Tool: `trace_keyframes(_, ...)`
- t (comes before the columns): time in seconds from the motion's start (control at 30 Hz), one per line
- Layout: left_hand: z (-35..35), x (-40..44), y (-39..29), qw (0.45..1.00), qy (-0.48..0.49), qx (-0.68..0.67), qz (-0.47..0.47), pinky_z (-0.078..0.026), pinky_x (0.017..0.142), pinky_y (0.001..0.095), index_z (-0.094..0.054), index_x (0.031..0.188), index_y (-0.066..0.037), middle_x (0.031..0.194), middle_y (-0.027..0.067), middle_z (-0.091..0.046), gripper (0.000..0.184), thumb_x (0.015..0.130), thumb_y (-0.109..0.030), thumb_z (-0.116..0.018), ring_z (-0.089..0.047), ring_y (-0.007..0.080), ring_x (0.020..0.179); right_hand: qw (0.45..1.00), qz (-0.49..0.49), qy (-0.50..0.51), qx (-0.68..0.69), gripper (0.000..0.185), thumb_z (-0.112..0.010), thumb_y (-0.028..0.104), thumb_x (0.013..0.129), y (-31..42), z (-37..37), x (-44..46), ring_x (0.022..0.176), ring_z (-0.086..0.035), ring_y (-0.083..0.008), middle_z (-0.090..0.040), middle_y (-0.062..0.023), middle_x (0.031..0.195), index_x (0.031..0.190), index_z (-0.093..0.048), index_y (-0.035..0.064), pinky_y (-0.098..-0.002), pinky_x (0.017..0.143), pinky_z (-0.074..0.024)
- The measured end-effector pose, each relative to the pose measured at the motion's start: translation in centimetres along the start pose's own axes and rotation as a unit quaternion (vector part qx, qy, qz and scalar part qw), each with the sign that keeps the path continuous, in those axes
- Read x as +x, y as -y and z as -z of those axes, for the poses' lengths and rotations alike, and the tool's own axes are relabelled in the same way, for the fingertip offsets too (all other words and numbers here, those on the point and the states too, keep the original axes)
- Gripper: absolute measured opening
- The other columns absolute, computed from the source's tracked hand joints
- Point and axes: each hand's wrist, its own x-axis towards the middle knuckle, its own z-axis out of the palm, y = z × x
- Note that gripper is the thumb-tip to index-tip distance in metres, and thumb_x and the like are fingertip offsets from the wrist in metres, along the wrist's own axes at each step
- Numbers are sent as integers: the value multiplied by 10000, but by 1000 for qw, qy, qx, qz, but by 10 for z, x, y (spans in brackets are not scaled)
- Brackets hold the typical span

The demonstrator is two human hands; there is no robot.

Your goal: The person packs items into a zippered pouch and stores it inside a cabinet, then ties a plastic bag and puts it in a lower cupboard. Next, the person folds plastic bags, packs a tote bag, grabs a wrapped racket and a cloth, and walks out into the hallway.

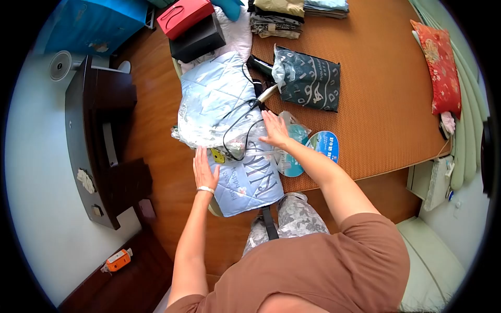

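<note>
My left hand (205,169) lies with its fingers spread at the lower left edge of a clear plastic bag (201,136). On the right of the same plastic, my right hand (274,128) has its fingers apart, near a black cable (225,136). Neither hand grips anything that shows. Under and around them is a light blue quilted cloth (245,182) with dark lettering, hanging over the bed's front edge. A teal round fan (290,165) and a blue round fan (324,144) lie beside my right forearm.
On the bed (381,83) are a dark printed bag (313,78), folded clothes (276,18), a red box (183,16), a black box (199,39) and a red pillow (438,68). At left stand a dark desk (86,141) and a white fan (61,65).
</note>
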Motion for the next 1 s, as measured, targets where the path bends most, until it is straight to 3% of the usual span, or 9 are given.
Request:
trace_keyframes(0.1,1,-33,-4,999,-16,-35,30,-252,1123,448,-285,1446,-33,1482,196,-299,807,760,-109,-704,-301,366,1361,985,-38,164,-35,845,-741,281,739,0,-10,7,1183,-470,-302,-539,-160,1222,1422,-301,49,-508,1031,-326)
trace_keyframes(0.13,0,-44,-7,998,-19,-38,35,-287,1102,445,-321,1419,-10,1447,217,-342,749,776,-112,-690,-346,395,1317,991,-13,126,-35,732,-705,198,748,-4,-10,6,1038,-536,-302,-584,-153,1053,1379,-363,51,-478,935,-391)
trace_keyframes(0.3,-20,-91,-28,993,11,-99,61,-332,1070,441,-390,1374,11,1365,230,-444,653,799,-110,-675,-419,394,1256,998,-6,-39,-42,632,-686,57,690,-56,73,-24,868,-541,-308,-572,-136,907,1288,-481,77,-430,811,-421)
trace_keyframes(0.47,-29,-88,-75,985,33,-171,19,-350,1059,427,-406,1364,1,1357,211,-455,609,818,-94,-657,-433,376,1251,988,-5,-153,27,359,-522,-67,780,-106,168,-55,1060,-561,-328,-588,-155,1101,1108,-578,66,-409,929,-460)
trace_keyframes(0.57,-21,-65,-96,981,40,-190,-5,-361,1048,432,-403,1363,2,1352,216,-453,595,828,-98,-643,-439,384,1239,986,-22,-151,-68,489,-501,-80,799,-107,204,-60,1145,-541,-349,-536,-163,1261,1260,-547,80,-396,990,-445)
trace_keyframes(0.7,-10,-38,-107,978,20,-205,-44,-388,1024,420,-410,1355,-3,1325,218,-475,585,829,-106,-647,-471,382,1205,978,-61,-190,-67,499,-500,-79,817,-86,251,-54,1136,-565,-334,-555,-173,1250,1293,-533,70,-379,971,-461)
trace_keyframes(0.83,10,-16,-126,972,25,-229,-44,-410,1002,411,-412,1357,-3,1276,206,-524,604,836,-153,-676,-506,364,1178,946,-40,-261,186,338,-507,-47,862,-18,297,-43,1041,-623,-256,-625,-172,1145,1184,-599,-1,-328,927,-476)
trace_keyframes(0.93,41,4,-162,945,3,-321,-67,-411,1021,393,-395,1403,-53,1326,148,-513,742,774,-174,-769,-511,284,1221,907,9,-296,300,357,-528,-55,810,47,315,-38,996,-639,-258,-641,-172,1106,1149,-622,6,-326,888,-494)
trace_keyframes(1.0,76,17,-198,936,-28,-337,-97,-380,1044,397,-400,1389,-38,1353,179,-472,763,751,-210,-783,-474,317,1241,927,213,-269,148,414,-535,-56,736,88,334,-36,926,-657,-266,-661,-166,1051,1132,-631,16,-335,825,-519)
